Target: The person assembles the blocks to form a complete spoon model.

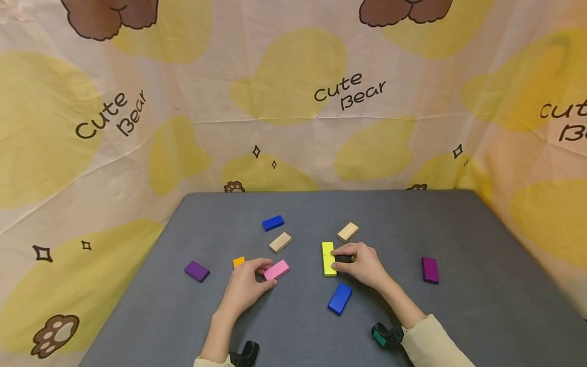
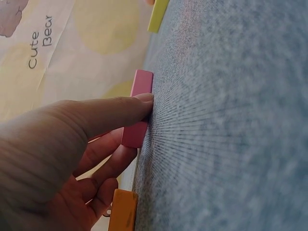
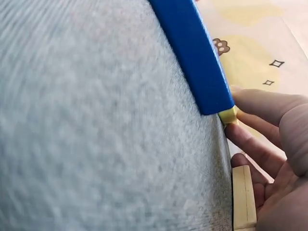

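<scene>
My left hand (image 1: 247, 283) pinches a pink block (image 1: 277, 270) low over the table, thumb on its near side and fingers behind. In the left wrist view, the thumb crosses the middle of that block. An orange block (image 1: 238, 262) peeks out just beyond the left hand. The right hand (image 1: 364, 265) has its thumb and index fingertips at the right long side of a yellow block (image 1: 328, 260), with a gap between them. A wooden block (image 3: 244, 197) sits under the right hand's curved fingers. Nearest to that hand in front lies a blue block (image 1: 340, 299).
Past the hands on the grey table (image 1: 481, 326) lie another blue block (image 1: 273, 223) and two wooden blocks, one left (image 1: 280, 242) and one right (image 1: 348, 232). A purple block (image 1: 197, 271) is far left, a magenta block (image 1: 430, 270) far right. Patterned cloth (image 1: 284, 92) hangs behind.
</scene>
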Demonstrator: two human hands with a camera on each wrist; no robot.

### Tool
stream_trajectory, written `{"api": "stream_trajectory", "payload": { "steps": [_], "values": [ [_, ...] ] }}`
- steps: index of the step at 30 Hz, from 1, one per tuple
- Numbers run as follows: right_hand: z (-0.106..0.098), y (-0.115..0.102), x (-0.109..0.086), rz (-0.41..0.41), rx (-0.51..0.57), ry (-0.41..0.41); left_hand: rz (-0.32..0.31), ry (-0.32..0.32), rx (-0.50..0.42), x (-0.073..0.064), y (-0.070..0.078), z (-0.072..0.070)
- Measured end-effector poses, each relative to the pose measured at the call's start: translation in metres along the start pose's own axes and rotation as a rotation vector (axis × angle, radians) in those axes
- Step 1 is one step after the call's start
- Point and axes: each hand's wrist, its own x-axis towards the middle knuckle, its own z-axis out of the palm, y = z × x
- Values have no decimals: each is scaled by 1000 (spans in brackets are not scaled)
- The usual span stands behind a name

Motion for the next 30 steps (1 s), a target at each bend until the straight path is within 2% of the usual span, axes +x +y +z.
{"api": "stream_trajectory", "payload": {
  "steps": [8, 13, 21, 30],
  "values": [
    [1, 3, 0, 3, 16, -5, 26, 27, 26, 2, 3, 3],
    [1, 3, -1, -2, 14, 9, 71, 46, 57, 9, 14, 3],
    [2, 4, -2, -1, 3, 21, 133, 14, 26, 40, 38, 3],
    [1, 5, 2, 31, -6, 8, 176, -41, -125, 80, 59, 20]
  ]
}}
